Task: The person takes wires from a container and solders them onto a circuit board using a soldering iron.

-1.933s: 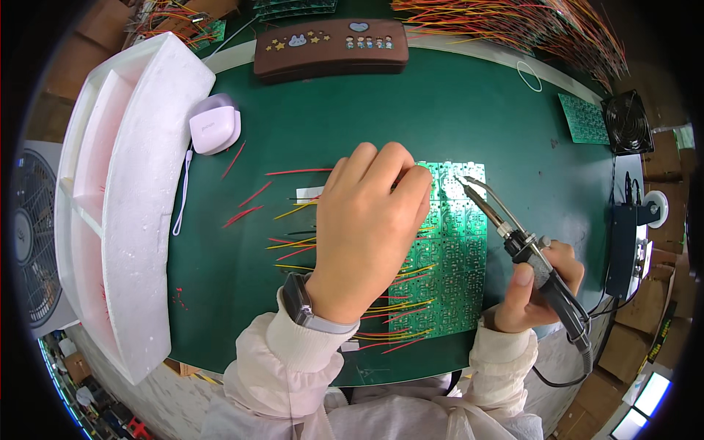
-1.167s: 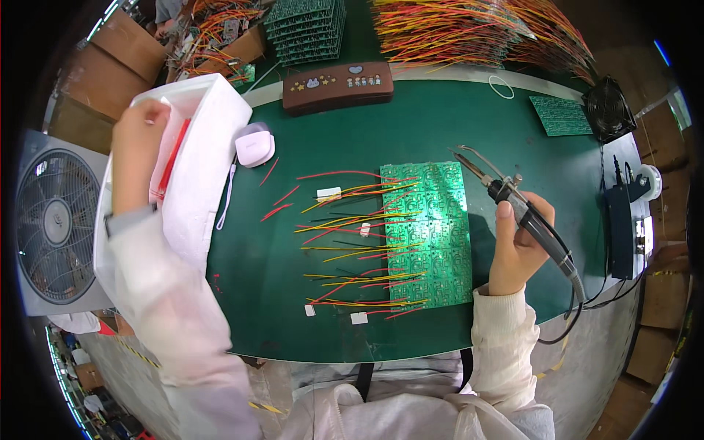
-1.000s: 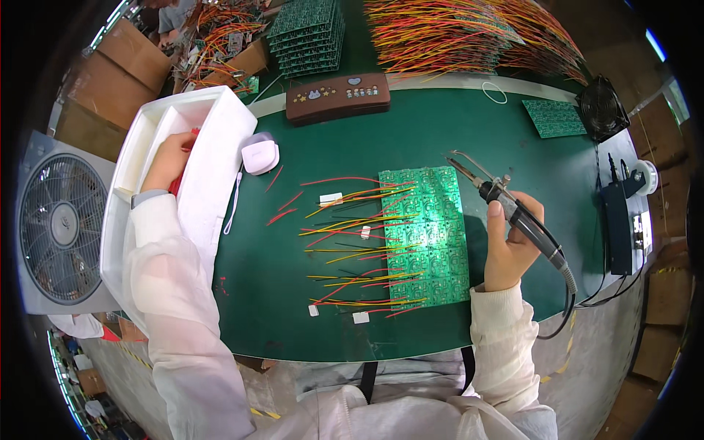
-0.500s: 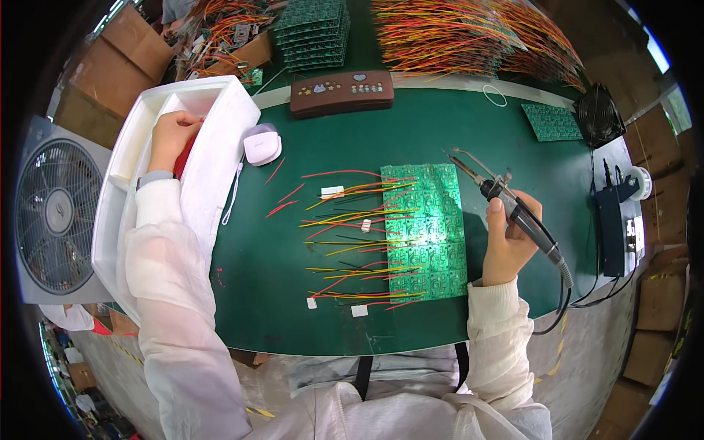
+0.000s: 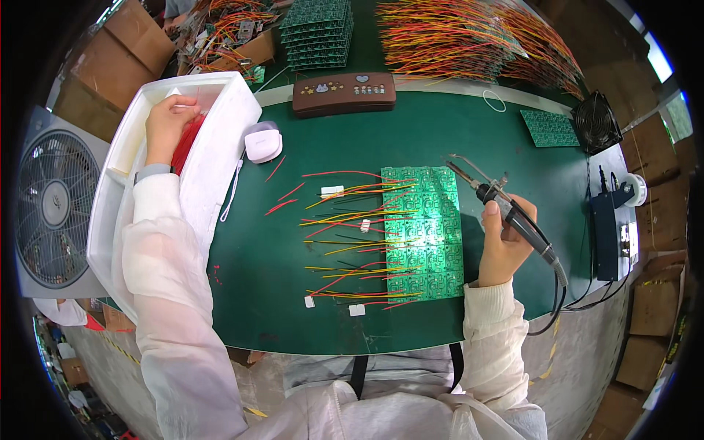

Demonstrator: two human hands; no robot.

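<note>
My left hand (image 5: pixel 167 126) is over the white foam box (image 5: pixel 233 121), above a bundle of red wires (image 5: pixel 187 145). Its fingertips are pinched together; whatever is between them is too fine to make out. In my right hand (image 5: pixel 506 249) is a soldering iron (image 5: pixel 526 226) with a thin feed tube, its tip pointing up and left, off the board. Left of that hand lies a green circuit board panel (image 5: pixel 444 249). Red, yellow and black wires (image 5: pixel 345 220) stretch leftward from it in several rows.
Small white pieces (image 5: pixel 357 310) and loose red wires (image 5: pixel 281 207) lie on the green mat. Around them are an earbud case (image 5: pixel 263 144), a brown pencil case (image 5: pixel 343 95), stacked boards (image 5: pixel 317 33), wired boards (image 5: pixel 447 40), a small black fan (image 5: pixel 598 121) and a soldering station (image 5: pixel 607 231).
My left hand has risen a little and shifted left from the red wires, which now show more. My right hand with the soldering iron has barely moved.
</note>
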